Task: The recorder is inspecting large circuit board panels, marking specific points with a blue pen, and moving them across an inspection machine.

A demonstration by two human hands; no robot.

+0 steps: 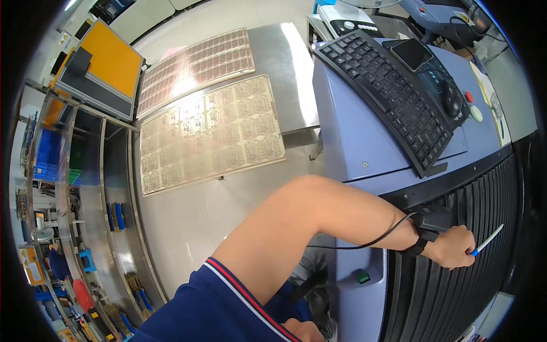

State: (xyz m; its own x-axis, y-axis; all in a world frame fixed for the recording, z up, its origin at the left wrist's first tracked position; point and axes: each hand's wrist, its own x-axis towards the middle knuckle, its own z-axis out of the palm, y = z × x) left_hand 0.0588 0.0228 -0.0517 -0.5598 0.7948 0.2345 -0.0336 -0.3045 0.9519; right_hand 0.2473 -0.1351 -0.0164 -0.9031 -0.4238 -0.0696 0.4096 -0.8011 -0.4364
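My left arm bends at the elbow and reaches across to the right. My left hand (453, 248) is closed round a slim white pen (489, 238) with a blue section near the fingers. The pen points up and right above a black ribbed bellows cover (484, 211). On that wrist a black strap holds a small black box (433, 218) with a thin cable running from it. At the bottom edge shows a small rounded part of my right hand (305, 329); its fingers cannot be made out.
A black keyboard (393, 97), a phone (411, 54) and a mouse (452, 102) lie on the blue-grey machine (356, 142). Two large patterned panels (211, 134) rest at the steel table (279, 62). A metal rack (122, 228) stands on the left.
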